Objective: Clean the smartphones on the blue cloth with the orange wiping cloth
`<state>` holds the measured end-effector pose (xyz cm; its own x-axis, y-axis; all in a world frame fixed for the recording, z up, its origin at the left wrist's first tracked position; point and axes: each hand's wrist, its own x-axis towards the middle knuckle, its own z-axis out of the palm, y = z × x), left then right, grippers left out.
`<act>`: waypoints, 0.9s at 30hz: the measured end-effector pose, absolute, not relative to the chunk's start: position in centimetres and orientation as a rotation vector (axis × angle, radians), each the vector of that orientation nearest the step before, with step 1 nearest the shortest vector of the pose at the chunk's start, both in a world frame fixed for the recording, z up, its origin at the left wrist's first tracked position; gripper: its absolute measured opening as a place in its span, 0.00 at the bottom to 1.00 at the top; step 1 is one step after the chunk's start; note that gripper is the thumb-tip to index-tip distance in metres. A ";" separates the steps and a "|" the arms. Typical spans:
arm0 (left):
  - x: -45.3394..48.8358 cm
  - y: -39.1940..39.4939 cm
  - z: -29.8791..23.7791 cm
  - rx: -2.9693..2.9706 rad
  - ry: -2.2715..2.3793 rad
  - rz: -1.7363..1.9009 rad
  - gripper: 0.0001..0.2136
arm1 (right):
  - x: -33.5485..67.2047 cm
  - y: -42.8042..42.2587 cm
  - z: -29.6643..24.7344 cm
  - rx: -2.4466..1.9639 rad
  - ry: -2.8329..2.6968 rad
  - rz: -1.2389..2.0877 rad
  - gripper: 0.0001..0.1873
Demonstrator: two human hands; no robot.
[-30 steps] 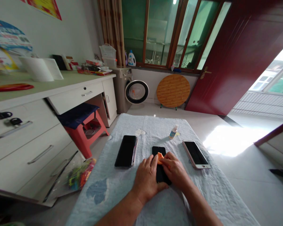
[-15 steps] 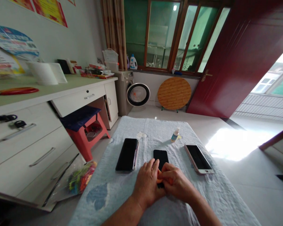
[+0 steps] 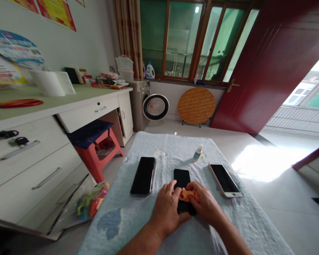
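A black smartphone lies flat on the cloth-covered table, partly hidden under my hands. My left hand grips it along its left side, fingers at the upper left and thumb across the bottom end. Bunched in the fingers of my right hand is an orange cloth, pressed on the phone's screen. To the left lies another dark phone, and on the right a white-framed phone with a dark screen. Beyond my hands stands a small spray bottle with a blue label.
A pale blue patterned cloth covers the table. Left of it are a red stool, a plastic bag of colourful things and a white desk. A washing machine stands behind with its round door open.
My right hand has moved slightly right and opened out a little, so more of the orange cloth shows on the screen. My left hand stays on the phone, its thumb now visible.
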<state>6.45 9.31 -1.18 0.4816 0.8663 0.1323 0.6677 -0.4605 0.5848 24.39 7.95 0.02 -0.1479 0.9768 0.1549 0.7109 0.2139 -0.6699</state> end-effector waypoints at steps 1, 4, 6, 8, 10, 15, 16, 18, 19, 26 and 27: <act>6.5 9.3 -1.2 2.279 1.246 0.599 0.30 | 24.4 8.0 -0.3 -1.562 -1.911 0.572 0.11; 6.5 9.5 -1.3 2.256 1.205 0.682 0.24 | 24.5 8.2 -0.9 -1.591 -1.884 0.499 0.14; 6.5 9.5 -1.1 2.218 1.193 0.752 0.14 | 24.5 8.1 -0.8 -1.623 -1.881 0.470 0.13; 6.5 9.6 -0.9 2.193 1.170 0.815 0.05 | 24.4 8.0 -0.5 -1.619 -1.895 0.469 0.08; 6.4 9.7 -0.8 2.178 1.158 0.851 0.06 | 24.2 8.0 -0.2 -1.572 -1.904 0.465 0.05; 6.4 9.8 -0.5 2.121 1.193 0.877 0.08 | 23.7 8.0 -0.2 -1.498 -1.897 0.419 0.03; 6.4 9.8 -0.5 2.109 1.198 0.884 0.08 | 23.6 8.0 -0.2 -1.496 -1.894 0.421 0.04; 6.5 9.9 -0.6 2.081 1.206 0.906 0.08 | 23.5 8.0 -0.3 -1.494 -1.898 0.437 0.05; 6.5 10.0 -0.6 2.064 1.211 0.924 0.07 | 23.5 8.0 -0.3 -1.490 -1.907 0.446 0.05; 6.5 10.0 -1.0 1.954 1.189 1.049 0.12 | 23.1 7.6 0.5 -1.403 -2.046 0.575 0.21; 6.5 10.0 -1.1 1.918 1.178 1.074 0.15 | 23.0 7.6 0.6 -1.406 -2.047 0.584 0.23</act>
<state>6.50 10.00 -1.11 0.2655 0.9128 0.3105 0.3929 -0.3965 0.8297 23.01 7.57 0.60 -0.2750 0.9369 0.2158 0.6820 0.3483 -0.6430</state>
